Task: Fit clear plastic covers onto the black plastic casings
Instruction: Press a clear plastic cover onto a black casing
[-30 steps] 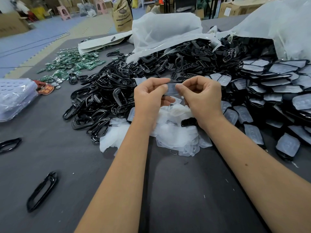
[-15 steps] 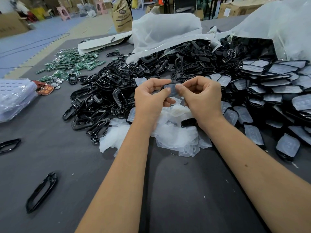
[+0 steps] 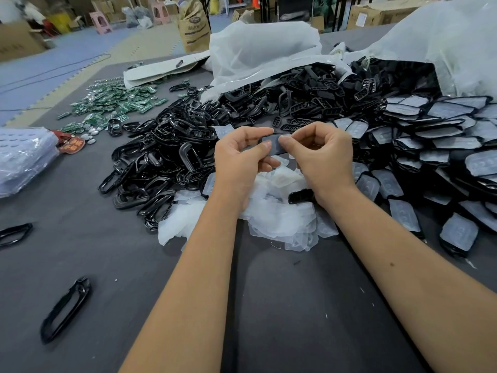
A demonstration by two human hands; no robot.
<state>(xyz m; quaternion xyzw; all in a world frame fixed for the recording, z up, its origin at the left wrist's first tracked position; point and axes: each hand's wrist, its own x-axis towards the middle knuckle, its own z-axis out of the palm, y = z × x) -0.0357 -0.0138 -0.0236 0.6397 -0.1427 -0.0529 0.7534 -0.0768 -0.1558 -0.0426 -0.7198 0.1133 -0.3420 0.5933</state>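
Now the black casing [image 3: 274, 145] sits plainly between both hands where a second ago mostly the clear cover [image 3: 269, 143] showed, so I judge the cover is seated or nearly seated on it. Left hand [image 3: 242, 162] and right hand [image 3: 322, 154] each pinch one end of the pair, thumbs on the cover face, fingers curled tight, held above the heap of loose covers [image 3: 279, 216] on the desk [image 3: 269, 305].

Both forearms reach forward, bare, wrists close together. The left hand [image 3: 239, 160] and right hand [image 3: 321, 154] face each other with fingers curled, thumbs and forefingers pinching one small piece between them
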